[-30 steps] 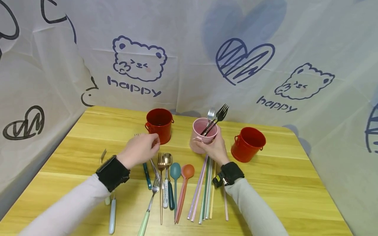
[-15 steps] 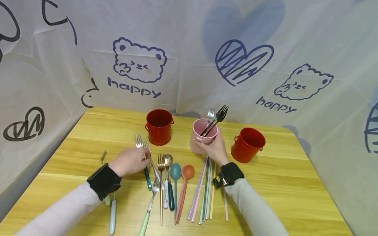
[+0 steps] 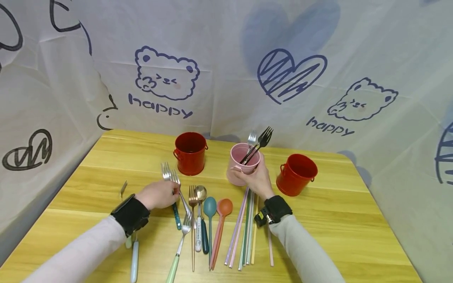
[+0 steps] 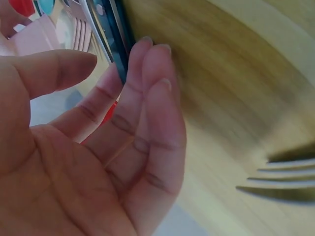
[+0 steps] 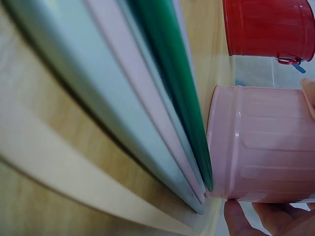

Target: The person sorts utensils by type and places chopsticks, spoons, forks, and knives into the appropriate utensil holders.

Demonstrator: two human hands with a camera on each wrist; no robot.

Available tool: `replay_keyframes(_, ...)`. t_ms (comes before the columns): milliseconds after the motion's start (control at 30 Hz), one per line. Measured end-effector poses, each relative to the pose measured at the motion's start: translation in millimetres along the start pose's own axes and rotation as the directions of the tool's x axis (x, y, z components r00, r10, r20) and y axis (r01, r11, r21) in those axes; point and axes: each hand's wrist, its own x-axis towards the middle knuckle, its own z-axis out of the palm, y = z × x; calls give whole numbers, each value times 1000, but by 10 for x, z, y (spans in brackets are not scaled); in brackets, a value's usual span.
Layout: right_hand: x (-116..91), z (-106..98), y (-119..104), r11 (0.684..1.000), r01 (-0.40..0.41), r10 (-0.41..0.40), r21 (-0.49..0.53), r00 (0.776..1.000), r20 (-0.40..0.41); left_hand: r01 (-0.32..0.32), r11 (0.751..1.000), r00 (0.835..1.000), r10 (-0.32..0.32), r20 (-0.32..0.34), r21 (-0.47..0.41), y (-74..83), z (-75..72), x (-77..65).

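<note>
My left hand (image 3: pixel 160 195) is over a dark teal-handled fork (image 3: pixel 176 216) and a silver fork (image 3: pixel 185 204) on the table. In the left wrist view its fingers lie along the dark teal handle (image 4: pixel 112 39), while the thumb stands apart with a gap. Most of that fork's neck is hidden by the hand. My right hand (image 3: pixel 260 179) grips a small pink bucket (image 3: pixel 234 173) by its side, thumb near the handle ear. Black forks (image 3: pixel 263 139) and a silver fork (image 3: pixel 251 137) lean inside it. The right wrist view shows the bucket's wall (image 5: pixel 266 142) and fingers beneath its side.
Red buckets stand left (image 3: pixel 191 163) and right (image 3: pixel 295 181) of the pink one. Between my arms lie a gold fork (image 3: pixel 192 200), a gold spoon (image 3: pixel 200 192), a teal spoon (image 3: pixel 210 206), an orange spoon (image 3: pixel 225 207), several chopsticks (image 3: pixel 244 232) and a green-handled fork (image 3: pixel 173 267).
My left hand has come back from beside the left red bucket, moving left and nearer, down to the forks, whose tines now show. The right hand stays on the pink bucket.
</note>
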Motion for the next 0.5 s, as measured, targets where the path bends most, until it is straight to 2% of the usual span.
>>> replay_keyframes(200,8,-4,-3,1000,-28,29,-9,1000,8,0,1000,1000,-1,-9,-23,-27,-19,76)
replay_keyframes(300,9,-2,-11,999,-44,45,-22,999,12,21,999,1000,-22,-21,-25,-49,-29,109)
replay_keyframes(500,25,-7,33,999,-33,33,-17,999,12,41,999,999,-41,-21,-20,-79,-25,171)
